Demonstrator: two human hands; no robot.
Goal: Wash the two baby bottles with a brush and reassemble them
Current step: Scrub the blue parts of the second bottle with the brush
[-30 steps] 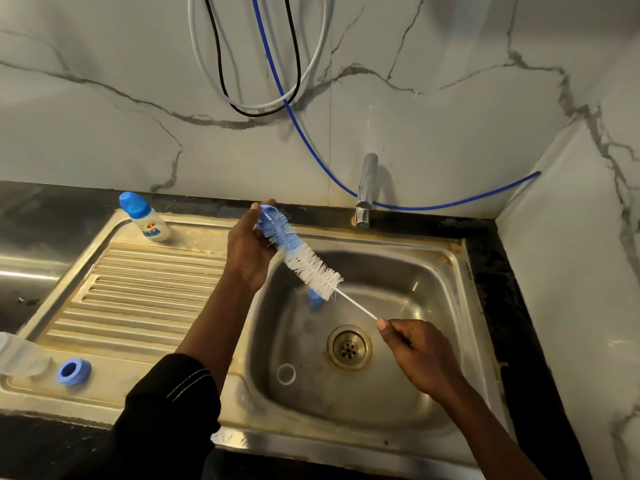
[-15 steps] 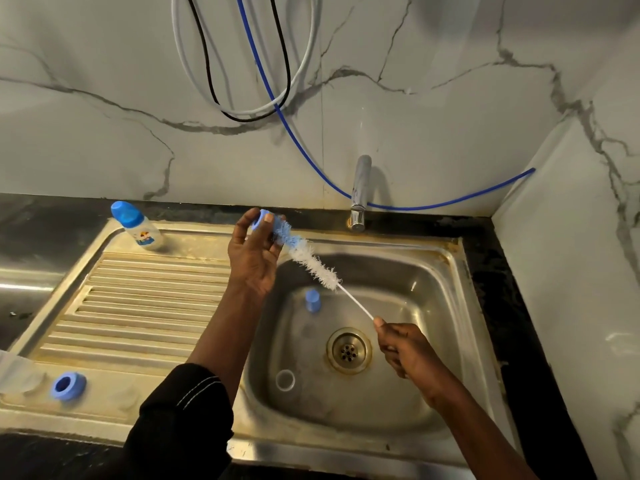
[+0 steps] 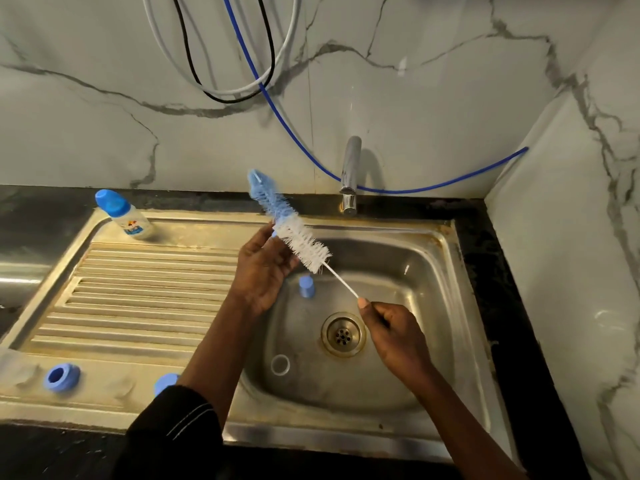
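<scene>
At sink (image 3: 311, 434) front edge, blue screw ring (image 3: 62, 376) waits. Over basin, R hand (image 3: 394, 327) pinches bottle brush (image 3: 304, 245) wire; L hand (image 3: 263, 271) curls round small blue part (image 3: 274, 233), bristles thru it. Best: twist w/ short strokes, grip firm. Capped baby bottle (image 3: 124, 216): far-left corner.

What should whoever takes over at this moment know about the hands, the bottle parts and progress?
Left hand grips a small blue part at the brush bristles; right hand pinches the brush's wire handle.
Capped bottle stands at the drainboard back. Blue ring on the front ledge; blue cap and clear ring in the sink.
Done: one bottle apparently assembled.
Left: finish scrubbing, rinse, reassemble the second.
</scene>
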